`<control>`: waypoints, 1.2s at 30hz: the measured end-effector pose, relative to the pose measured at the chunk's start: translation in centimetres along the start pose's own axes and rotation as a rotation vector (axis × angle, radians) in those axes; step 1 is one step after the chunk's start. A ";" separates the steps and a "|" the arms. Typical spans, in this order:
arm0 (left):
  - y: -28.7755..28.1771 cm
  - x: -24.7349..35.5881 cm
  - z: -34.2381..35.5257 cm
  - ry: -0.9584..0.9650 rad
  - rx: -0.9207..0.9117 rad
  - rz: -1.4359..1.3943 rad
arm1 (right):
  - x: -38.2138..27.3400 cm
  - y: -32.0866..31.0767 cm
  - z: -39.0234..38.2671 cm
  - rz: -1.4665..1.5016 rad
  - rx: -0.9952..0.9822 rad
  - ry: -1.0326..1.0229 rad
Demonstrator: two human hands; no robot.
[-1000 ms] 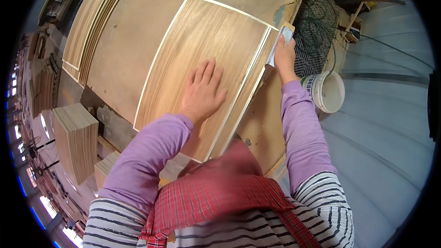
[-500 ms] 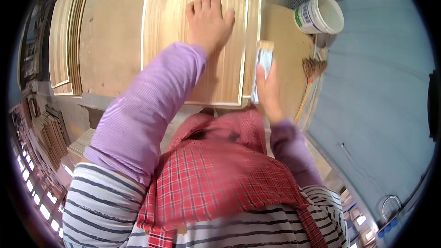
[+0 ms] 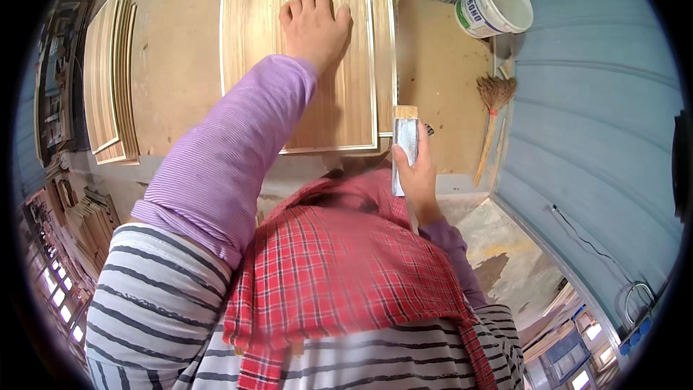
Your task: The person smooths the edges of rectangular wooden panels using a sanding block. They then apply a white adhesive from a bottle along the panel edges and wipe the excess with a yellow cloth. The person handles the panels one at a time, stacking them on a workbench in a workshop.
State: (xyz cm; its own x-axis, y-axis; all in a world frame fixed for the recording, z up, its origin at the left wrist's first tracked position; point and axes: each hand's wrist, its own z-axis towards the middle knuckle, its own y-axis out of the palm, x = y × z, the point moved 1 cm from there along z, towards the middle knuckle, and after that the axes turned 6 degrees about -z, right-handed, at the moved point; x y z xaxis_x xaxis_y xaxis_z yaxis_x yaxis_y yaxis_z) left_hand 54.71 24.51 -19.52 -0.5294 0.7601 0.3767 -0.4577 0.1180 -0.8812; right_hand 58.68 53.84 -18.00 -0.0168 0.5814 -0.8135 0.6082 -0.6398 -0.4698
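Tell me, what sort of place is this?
Probably a woodworking or furniture workshop: a pale-edged wood-grain panel lies under the person's flat left hand, the right hand grips a narrow block, and a stack of thin panels sits off to the left.

Worktop [image 3: 170, 50]: tan, small dark spots. Middle: pale-edged wood-grain panel [image 3: 341, 90] overlying at least 1 lower panel [image 3: 385, 65], whose strip shows along its right. Left: panel stack [image 3: 103, 76], edges offset. Right margin: white bucket [image 3: 494, 11], straw broom [image 3: 494, 105].
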 end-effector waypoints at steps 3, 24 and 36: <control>0.1 -0.2 0.0 -0.002 -0.010 0.000 | 1.4 0.4 -0.9 -0.049 -0.003 -0.063; -1.6 1.4 0.7 -0.165 -0.354 0.068 | -10.6 2.9 31.0 -0.296 0.069 -0.236; -2.0 1.5 1.3 -0.186 -0.363 0.075 | -10.6 2.4 32.6 -0.237 -0.059 -0.259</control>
State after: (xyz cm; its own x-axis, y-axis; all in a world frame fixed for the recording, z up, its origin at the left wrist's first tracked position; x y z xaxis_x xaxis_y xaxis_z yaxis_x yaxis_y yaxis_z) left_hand 53.93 24.60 -16.81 -0.6870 0.6506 0.3238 -0.1491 0.3099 -0.9390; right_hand 34.43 29.77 -21.62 -0.3595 0.5584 -0.7476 0.6079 -0.4677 -0.6417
